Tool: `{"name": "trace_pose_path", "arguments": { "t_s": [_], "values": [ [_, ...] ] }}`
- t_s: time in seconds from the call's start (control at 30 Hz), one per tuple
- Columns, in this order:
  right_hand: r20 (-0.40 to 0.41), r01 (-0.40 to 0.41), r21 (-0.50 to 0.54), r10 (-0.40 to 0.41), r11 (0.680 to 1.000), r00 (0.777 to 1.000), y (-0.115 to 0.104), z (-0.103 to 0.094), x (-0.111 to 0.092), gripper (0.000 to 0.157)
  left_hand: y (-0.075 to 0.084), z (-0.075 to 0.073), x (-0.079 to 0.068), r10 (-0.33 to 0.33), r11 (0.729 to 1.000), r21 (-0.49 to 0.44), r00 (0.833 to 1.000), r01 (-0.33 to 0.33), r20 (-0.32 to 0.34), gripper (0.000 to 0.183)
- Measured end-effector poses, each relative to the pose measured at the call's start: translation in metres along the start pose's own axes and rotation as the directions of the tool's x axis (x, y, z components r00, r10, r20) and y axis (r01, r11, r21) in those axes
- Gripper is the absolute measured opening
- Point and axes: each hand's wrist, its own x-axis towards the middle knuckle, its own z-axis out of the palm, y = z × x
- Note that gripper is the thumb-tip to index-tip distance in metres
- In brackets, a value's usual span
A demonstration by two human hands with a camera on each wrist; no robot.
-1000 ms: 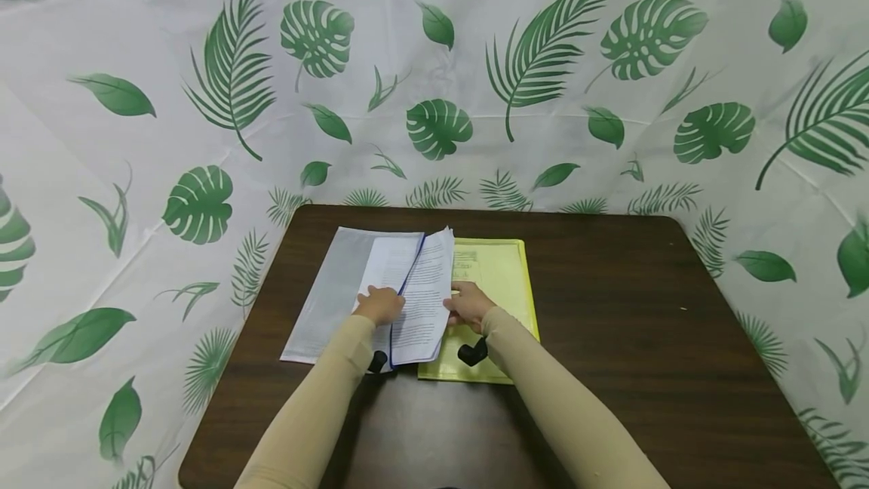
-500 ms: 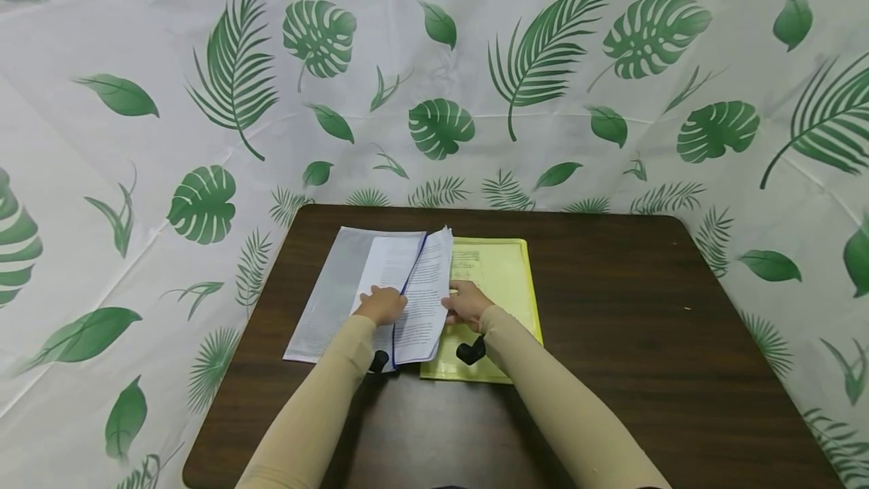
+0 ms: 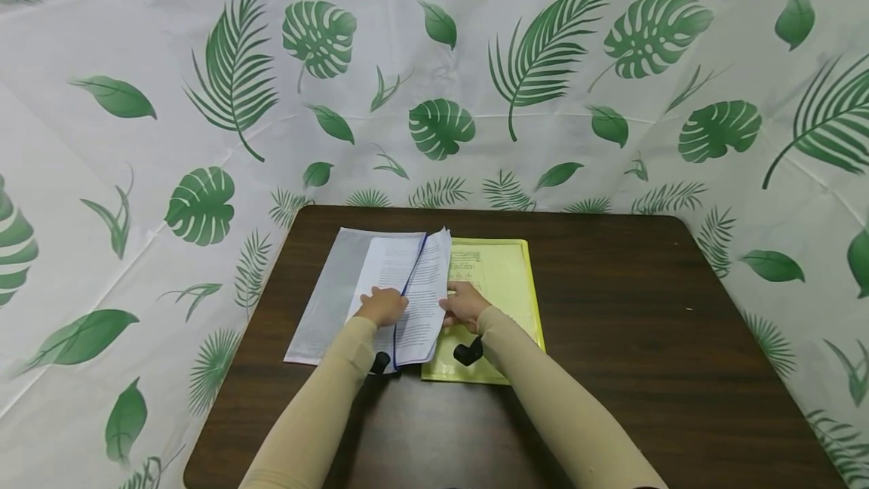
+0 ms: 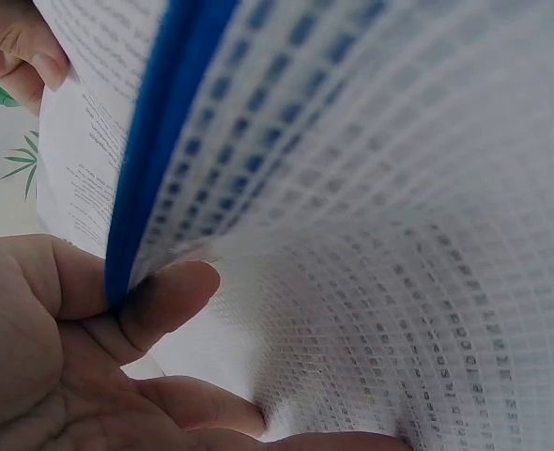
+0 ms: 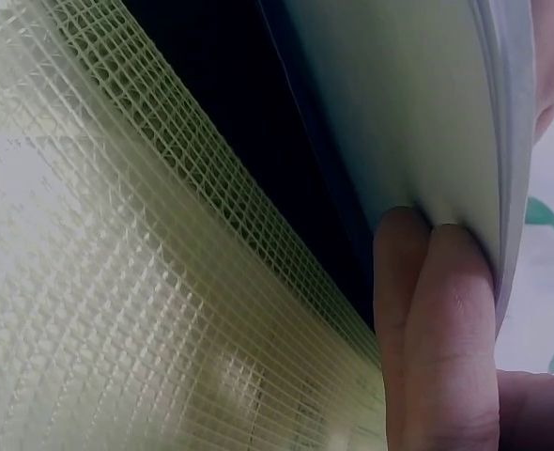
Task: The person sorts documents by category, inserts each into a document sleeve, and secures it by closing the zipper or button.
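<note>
A clear mesh zip pouch [image 3: 329, 296] lies on the left, with a stack of printed paper [image 3: 424, 304] partly inside and partly sticking out past its blue zip edge. My left hand [image 3: 383, 306] pinches that blue edge [image 4: 155, 132] between thumb and finger, its other fingers against the mesh. At the stack's outer edge, my right hand [image 3: 465, 306] holds the sheets; in the right wrist view its fingers [image 5: 451, 319] press on the underside of the paper [image 5: 399, 113]. Beneath the right hand lies a yellow mesh pouch [image 3: 509, 289], with a printed sheet showing through it.
The dark wooden table [image 3: 611, 308] extends to the right of the yellow pouch. Behind it hangs a white cloth [image 3: 380, 59] printed with green leaves. A black wrist device [image 3: 468, 354] shows beside the right wrist.
My right hand and the outer edge of the paper have shifted slightly left, towards the clear pouch. The left hand keeps its hold on the blue edge.
</note>
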Motion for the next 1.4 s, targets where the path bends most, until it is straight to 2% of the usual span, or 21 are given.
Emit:
{"name": "trace_pose_path", "arguments": {
  "t_s": [0.8, 1.03, 1.4],
  "values": [
    [-0.012, 0.013, -0.018, -0.013, 1.000, 1.000, 0.002, 0.011, 0.004, 0.044, 0.000, 0.002, -0.004, 0.023, 0.999, -0.025, 0.999, -0.023, -0.027, 0.049],
    [0.002, 0.035, -0.032, -0.035, 0.999, 0.999, 0.000, 0.014, 0.004, 0.047, 0.000, 0.000, -0.005, 0.020, 1.000, -0.023, 0.999, -0.021, -0.032, 0.049],
    [0.004, 0.027, -0.018, -0.027, 0.999, 1.000, 0.001, 0.016, 0.006, 0.048, 0.000, 0.002, -0.004, 0.034, 0.998, -0.042, 0.998, -0.036, -0.044, 0.049]
  ]
}}
